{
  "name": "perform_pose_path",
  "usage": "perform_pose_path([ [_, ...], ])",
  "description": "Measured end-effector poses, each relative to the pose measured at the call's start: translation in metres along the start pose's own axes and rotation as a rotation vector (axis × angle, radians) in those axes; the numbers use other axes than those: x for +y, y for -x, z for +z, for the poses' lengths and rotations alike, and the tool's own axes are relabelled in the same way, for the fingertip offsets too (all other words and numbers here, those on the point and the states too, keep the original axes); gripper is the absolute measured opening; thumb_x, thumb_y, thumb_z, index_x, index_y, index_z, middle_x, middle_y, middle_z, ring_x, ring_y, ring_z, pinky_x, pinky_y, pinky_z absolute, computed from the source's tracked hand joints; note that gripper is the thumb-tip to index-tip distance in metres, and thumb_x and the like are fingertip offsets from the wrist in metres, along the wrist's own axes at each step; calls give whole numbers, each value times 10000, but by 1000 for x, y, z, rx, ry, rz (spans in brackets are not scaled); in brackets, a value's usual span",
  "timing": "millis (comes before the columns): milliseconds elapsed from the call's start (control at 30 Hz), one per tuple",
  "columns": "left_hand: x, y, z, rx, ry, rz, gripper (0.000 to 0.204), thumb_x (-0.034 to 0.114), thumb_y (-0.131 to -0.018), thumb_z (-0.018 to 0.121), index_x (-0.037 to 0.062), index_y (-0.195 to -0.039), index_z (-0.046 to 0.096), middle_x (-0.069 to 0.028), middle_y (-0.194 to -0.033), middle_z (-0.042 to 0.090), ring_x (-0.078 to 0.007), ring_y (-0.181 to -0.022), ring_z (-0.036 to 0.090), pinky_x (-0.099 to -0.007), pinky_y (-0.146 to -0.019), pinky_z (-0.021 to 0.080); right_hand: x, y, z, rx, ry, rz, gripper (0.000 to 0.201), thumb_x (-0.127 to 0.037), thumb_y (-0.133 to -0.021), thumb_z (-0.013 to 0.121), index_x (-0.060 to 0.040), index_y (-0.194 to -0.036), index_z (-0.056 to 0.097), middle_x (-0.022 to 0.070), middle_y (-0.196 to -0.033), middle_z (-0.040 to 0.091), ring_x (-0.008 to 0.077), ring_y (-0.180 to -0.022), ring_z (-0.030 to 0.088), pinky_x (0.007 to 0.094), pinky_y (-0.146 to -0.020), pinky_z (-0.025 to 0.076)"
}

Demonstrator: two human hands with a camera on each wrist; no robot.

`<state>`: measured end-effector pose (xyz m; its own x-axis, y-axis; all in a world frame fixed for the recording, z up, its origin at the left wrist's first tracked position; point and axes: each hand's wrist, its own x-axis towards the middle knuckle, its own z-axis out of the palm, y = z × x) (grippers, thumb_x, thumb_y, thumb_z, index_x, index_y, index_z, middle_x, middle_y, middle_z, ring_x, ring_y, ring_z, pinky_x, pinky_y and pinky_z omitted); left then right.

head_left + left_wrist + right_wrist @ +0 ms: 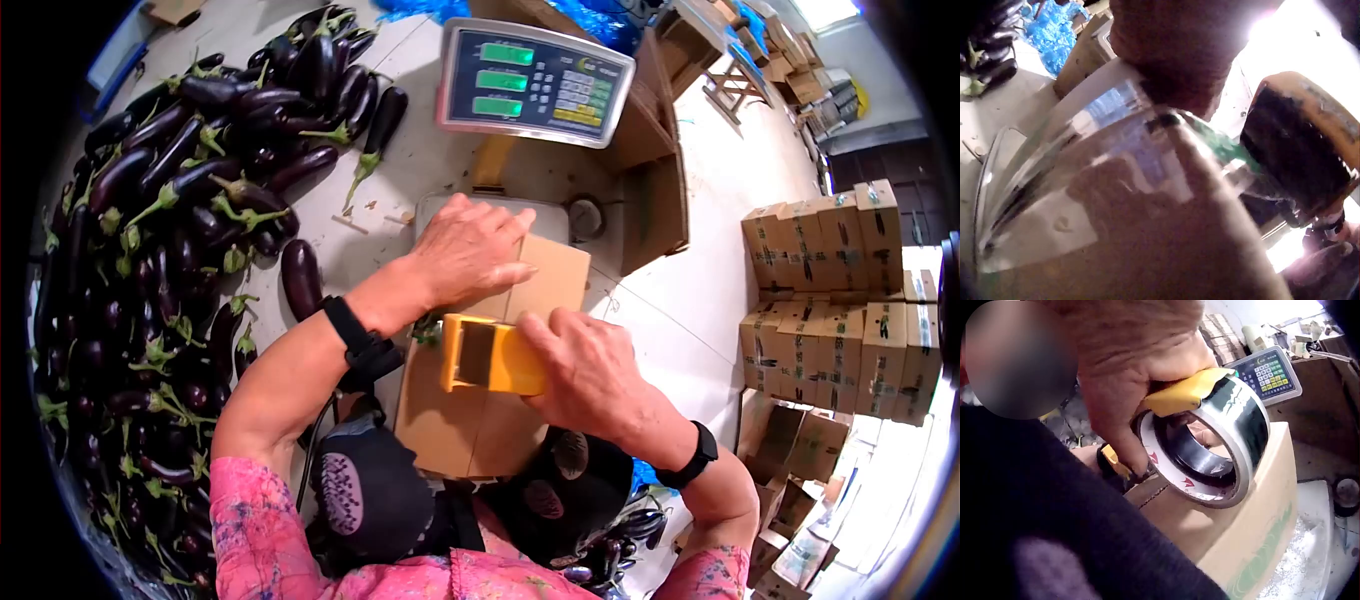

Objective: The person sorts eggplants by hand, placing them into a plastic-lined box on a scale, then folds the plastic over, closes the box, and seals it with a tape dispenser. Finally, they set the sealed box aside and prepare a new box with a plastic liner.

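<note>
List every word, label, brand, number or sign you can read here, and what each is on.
No text reads with certainty.
Scale readouts: three green displays lit, digits too blurred.
Scale keypad: key labels too small.
Stacked cartons: printed characters, too blurred to quote.
Tape roll: red arrow-like marks on its inner ring, no readable word.
Carton being handled: green printed lines, no readable word.

White glare floods two o'clock in the blurred left-wrist view, where reflections streak clear, glossy plastic film [1141, 159]; the bright head view bends toward black corners.
</note>
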<state>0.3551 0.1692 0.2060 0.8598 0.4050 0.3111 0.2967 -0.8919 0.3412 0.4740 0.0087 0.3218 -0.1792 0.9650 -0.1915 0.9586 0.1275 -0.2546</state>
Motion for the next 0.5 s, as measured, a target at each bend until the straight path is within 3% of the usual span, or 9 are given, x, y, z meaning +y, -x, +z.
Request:
perform_pose_path([
  [67,5,-3,0,-8,-3,-1,454,383,-915,589,92,-1264,591,-83,-1000,637,-267,-964,619,-463,-856,447,3,-1,2,-13,1,-20,425,-139,-699,703,-61,-1078,525,171,-821,600,370,-749,657,465,-598,520],
  [167,2,-7,1,-95,8,-8,406,356,-916,588,103,-1232,602,-72,-984,635,-268,-954,621,-474,-839,449,7,0,2,15,-49,-22,438,-139,-661,748,-74,-1017,500,155,-819,578,375,-724,635,478,-600,510],
  [300,2,-6,-1,-20,82,-12,288,298,-899,628,97,-1101,664,-87,-928,632,-288,-901,627,-457,-790,456,4,4,-3,-54,-38,39,471,-155,-676,752,-85,-1070,504,163,-850,587,381,-772,650,481,-627,522],
  [333,1,-4,2,66,66,23,249,271,-901,631,95,-1073,675,-90,-887,631,-293,-876,627,-442,-773,456,1,5,-2,-61,-30,39,477,-161,-679,753,-88,-1081,506,164,-857,590,383,-781,653,482,-631,524],
  [500,2,-4,7,35,67,45,237,261,-917,612,95,-1074,675,-80,-853,636,-279,-843,624,-409,-769,465,5,15,-3,-47,4,49,498,-180,-672,778,-91,-1085,515,166,-863,598,383,-792,658,474,-640,528],
])
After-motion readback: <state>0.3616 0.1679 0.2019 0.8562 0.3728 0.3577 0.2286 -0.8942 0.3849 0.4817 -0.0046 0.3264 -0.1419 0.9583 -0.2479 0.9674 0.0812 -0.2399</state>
